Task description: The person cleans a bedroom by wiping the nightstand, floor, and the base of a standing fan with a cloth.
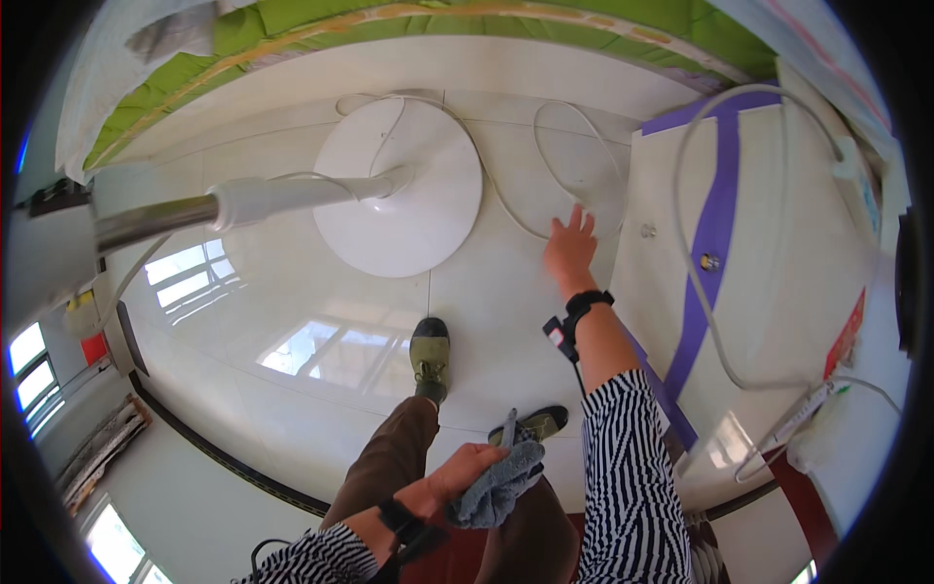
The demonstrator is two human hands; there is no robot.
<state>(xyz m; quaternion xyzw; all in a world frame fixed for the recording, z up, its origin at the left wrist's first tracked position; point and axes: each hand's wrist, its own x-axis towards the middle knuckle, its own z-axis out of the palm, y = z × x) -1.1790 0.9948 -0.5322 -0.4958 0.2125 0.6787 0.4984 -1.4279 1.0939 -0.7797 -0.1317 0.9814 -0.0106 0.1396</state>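
Observation:
My left hand (467,471) holds a bunched grey cloth (500,485) low in front of my legs, and a thin grey strip sticks up from the cloth near my thumb. My right hand (571,244) is stretched forward over the tiled floor with its fingers spread and nothing held. Its fingertips overlap a looped white cable (543,157) in the picture; whether they touch it I cannot tell. Left of that hand, the round white base (416,226) of a stand rests on the floor, its white and metal pole (292,197) running to the left.
A white cabinet (657,292) with purple trim and small knobs stands at the right, with another cable (678,182) hanging across it. Beyond the base is a bed with a green quilted cover (540,55). My shoes (429,354) are on the glossy floor (306,306).

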